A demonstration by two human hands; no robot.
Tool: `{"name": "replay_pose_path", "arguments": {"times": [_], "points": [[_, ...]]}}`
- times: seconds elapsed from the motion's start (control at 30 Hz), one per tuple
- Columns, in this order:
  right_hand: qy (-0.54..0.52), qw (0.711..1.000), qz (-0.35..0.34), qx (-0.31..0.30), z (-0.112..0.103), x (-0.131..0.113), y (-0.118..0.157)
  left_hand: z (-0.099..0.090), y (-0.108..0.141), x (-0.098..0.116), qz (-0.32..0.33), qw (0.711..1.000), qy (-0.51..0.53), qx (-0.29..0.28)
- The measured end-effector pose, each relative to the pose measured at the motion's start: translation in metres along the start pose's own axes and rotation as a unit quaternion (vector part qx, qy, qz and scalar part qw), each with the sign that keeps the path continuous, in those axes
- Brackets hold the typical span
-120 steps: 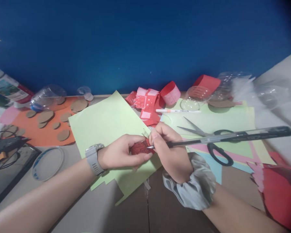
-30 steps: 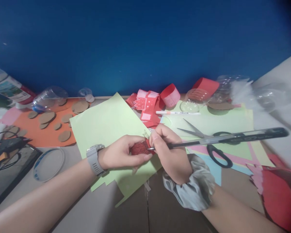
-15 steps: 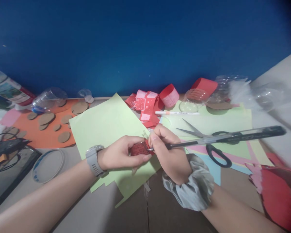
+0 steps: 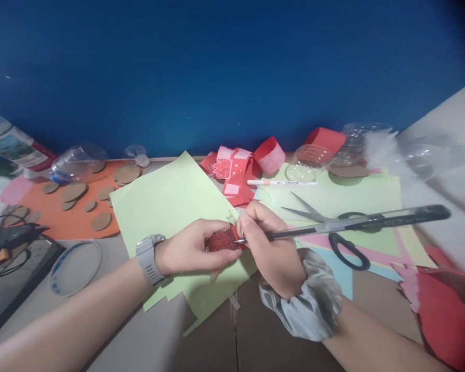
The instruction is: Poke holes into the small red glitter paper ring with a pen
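A small red piece with a dark dotted pattern [image 4: 221, 240] lies in my left hand [image 4: 191, 247], which is closed around it with the thumb along its near side. My right hand [image 4: 273, 243] is closed on a black-and-clear pen [image 4: 344, 225]. The pen's tip touches or nearly touches the right end of the red piece, and its long barrel points off to the right. My right fingertips also meet that end of the piece, partly hiding it. Under both hands is a light green paper sheet [image 4: 166, 194] with cut edges.
Open black-handled scissors [image 4: 349, 250] lie on coloured paper to the right, near a white marker [image 4: 282, 183]. Red and pink paper cut-outs [image 4: 236, 173] are at the back. Cardboard discs [image 4: 73, 191] rest on orange paper at left, by a black glue gun [image 4: 8, 245] and a clear ring-shaped lid [image 4: 75, 267].
The view has shifted very slightly. Both hands keep their hold, and the pen's rear end has dipped a little, with its tip still at the red piece.
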State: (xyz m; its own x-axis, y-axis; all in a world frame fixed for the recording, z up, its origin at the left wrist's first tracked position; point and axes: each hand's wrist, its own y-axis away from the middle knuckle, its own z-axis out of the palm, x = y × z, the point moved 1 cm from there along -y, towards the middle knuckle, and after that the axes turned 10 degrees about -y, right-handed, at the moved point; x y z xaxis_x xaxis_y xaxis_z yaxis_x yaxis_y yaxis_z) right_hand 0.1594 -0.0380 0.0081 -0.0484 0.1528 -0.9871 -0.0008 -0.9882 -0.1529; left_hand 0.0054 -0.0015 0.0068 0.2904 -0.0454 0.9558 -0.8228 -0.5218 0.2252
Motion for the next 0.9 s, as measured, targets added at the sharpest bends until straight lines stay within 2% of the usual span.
{"name": "replay_pose_path", "arguments": {"times": [0.3, 0.9], "points": [[-0.017, 1.000, 0.007, -0.005, -0.0005, -0.0007, 0.0000, 0.0005, -0.0009, 0.0006, 0.004, 1.000, -0.010, 0.003], [0.014, 1.000, -0.012, -0.017, -0.0005, -0.0029, 0.0005, -0.0004, -0.0005, -0.0004, 0.014, 1.000, -0.011, 0.006]]}}
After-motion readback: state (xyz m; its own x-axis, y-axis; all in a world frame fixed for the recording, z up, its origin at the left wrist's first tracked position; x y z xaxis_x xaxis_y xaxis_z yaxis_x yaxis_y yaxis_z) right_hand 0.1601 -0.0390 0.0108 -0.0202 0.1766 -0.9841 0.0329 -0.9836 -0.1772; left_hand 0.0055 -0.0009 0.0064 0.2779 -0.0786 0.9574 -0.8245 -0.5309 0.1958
